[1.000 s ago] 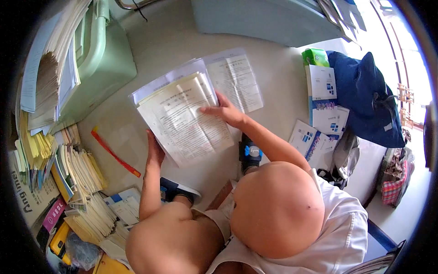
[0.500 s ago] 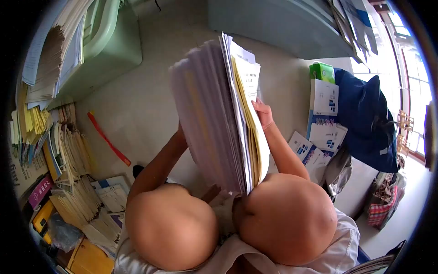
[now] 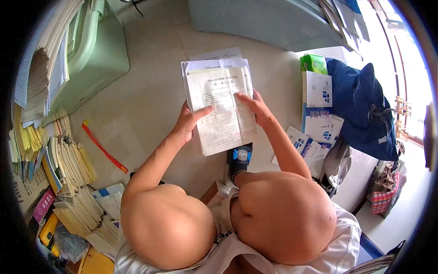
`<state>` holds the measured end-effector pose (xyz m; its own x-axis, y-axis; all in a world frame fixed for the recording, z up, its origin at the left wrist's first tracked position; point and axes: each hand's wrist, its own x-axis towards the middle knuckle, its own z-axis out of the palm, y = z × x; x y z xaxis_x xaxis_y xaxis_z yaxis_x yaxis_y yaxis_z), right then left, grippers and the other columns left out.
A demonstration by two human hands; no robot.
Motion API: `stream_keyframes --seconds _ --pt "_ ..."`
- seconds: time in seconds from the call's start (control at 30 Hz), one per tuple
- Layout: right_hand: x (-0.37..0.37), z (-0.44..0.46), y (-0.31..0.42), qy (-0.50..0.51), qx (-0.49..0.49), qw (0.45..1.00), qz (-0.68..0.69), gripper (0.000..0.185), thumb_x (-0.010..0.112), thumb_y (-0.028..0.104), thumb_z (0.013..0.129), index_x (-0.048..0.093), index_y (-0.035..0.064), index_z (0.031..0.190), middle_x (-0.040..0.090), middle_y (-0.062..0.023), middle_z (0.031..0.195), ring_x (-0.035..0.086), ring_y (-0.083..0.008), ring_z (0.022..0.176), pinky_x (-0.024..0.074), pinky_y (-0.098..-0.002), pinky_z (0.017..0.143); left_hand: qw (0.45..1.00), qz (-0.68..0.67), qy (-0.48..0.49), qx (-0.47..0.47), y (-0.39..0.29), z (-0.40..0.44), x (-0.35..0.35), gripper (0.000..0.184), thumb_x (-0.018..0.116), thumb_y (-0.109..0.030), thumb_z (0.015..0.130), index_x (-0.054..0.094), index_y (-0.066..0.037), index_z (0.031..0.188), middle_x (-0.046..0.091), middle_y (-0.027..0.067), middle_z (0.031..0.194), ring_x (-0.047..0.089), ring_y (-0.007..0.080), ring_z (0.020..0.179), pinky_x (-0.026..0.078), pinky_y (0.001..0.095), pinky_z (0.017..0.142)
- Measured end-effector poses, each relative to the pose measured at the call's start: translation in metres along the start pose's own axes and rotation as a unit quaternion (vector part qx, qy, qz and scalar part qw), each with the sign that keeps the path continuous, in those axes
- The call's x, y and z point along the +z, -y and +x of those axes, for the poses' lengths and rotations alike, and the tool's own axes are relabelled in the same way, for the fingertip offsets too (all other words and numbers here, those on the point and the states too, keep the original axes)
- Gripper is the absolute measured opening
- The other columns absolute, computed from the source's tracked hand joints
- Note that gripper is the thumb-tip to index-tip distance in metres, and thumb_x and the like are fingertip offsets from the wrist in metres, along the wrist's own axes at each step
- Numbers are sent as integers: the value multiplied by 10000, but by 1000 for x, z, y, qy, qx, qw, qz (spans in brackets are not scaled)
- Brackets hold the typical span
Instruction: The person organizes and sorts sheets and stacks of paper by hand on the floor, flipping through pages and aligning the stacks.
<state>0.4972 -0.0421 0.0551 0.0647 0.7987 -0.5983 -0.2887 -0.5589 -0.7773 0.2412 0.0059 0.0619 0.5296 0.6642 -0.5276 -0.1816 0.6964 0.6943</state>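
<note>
A stack of printed papers [image 3: 226, 123] is held out in front of me over the floor, its top sheet facing up and covered in text. Several sheets stick out unevenly at the far edge. My left hand [image 3: 188, 122] grips the left edge, thumb lying on the top sheet. On the opposite edge my right hand [image 3: 258, 108] is closed too, with its thumb pressed on the page. The fingers under the stack are hidden on both sides. Below the near edge of the papers a dark sandal with a blue bow [image 3: 241, 155] shows on my foot.
Piles of papers and booklets [image 3: 75, 169] stand on the left, below a pale green bin [image 3: 102, 59]. A red strip [image 3: 104, 148] lies on the floor. To the right are boxes [image 3: 317, 96], a green pack [image 3: 313, 64] and a dark blue bag [image 3: 360, 105].
The thick stack stood upright on edge, pages towards the left; now it is tilted down flat with the top sheet facing me. Both hands have shifted, and their thumbs now rest on top.
</note>
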Motion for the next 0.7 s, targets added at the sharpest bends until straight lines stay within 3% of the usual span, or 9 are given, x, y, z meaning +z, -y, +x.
stream_keyframes --seconds 0.2,0.33,0.4,0.43,0.47,0.53,0.57,0.63,0.7 --pt "-14 16 43 -26 -114 991 -66 622 779 304 884 482 -22 1323 653 -171 1141 661 -226 995 554 -361 852 998 -14 0 54 -10 23 14 577 792 -136 833 500 -23 1318 636 98 1224 607 181 1119 476 349 993" --pt "-52 69 12 -122 -144 935 -300 722 802 427 831 502 -17 1315 653 -215 1127 653 -318 1009 535 -414 869 993 41 -62 90 31 58 -15 623 766 -174 855 434 -16 1358 621 91 1182 603 189 1059 477 339 967" --pt "-70 87 -17 -157 -167 831 -507 751 808 496 791 533 0 1283 643 -233 1077 637 -361 994 520 -448 882 965 195 -171 -40 60 68 -31 643 774 -163 850 414 -18 1363 604 112 1217 568 204 1135 446 363 982" --pt "-69 89 -25 -213 -214 778 -551 771 826 525 755 555 -14 1236 633 -236 1042 626 -375 978 517 -458 868 954 245 -173 -23 67 70 -38 651 763 -148 856 396 -26 1380 589 114 1218 565 213 1102 453 379 965" --pt "-71 96 -28 -213 -214 779 -550 771 826 525 755 555 -14 1236 633 -236 1042 626 -375 978 517 -458 868 953 246 -173 -23 75 74 -43 651 763 -148 856 396 -26 1380 589 114 1218 565 213 1102 453 379 965" --pt "-68 100 -25 -208 -106 877 -419 813 844 529 731 550 -55 1214 636 -230 1059 634 -346 1001 518 -453 857 938 290 -187 37 87 76 -45 639 739 -154 879 377 -17 1388 573 135 1244 563 230 1111 461 389 957" --pt "-63 98 -28 -208 -101 878 -419 813 844 529 731 550 -55 1214 636 -230 1059 634 -346 1001 518 -453 857 938 290 -186 32 94 72 -47 639 739 -154 879 377 -17 1388 573 135 1244 563 230 1111 461 389 957" --pt "-53 103 -17 -227 -53 901 -366 768 874 491 707 589 -74 1144 668 -200 1020 665 -310 954 530 -429 807 913 360 -183 62 84 73 -41 652 729 -204 850 383 23 1354 550 236 1294 586 356 1149 477 438 958" --pt "-50 105 0 -174 15 936 -305 727 884 465 699 609 -68 1109 683 -184 987 675 -295 909 535 -414 788 907 372 -186 62 80 73 -37 654 726 -205 853 377 26 1357 548 245 1292 583 361 1155 474 435 965"
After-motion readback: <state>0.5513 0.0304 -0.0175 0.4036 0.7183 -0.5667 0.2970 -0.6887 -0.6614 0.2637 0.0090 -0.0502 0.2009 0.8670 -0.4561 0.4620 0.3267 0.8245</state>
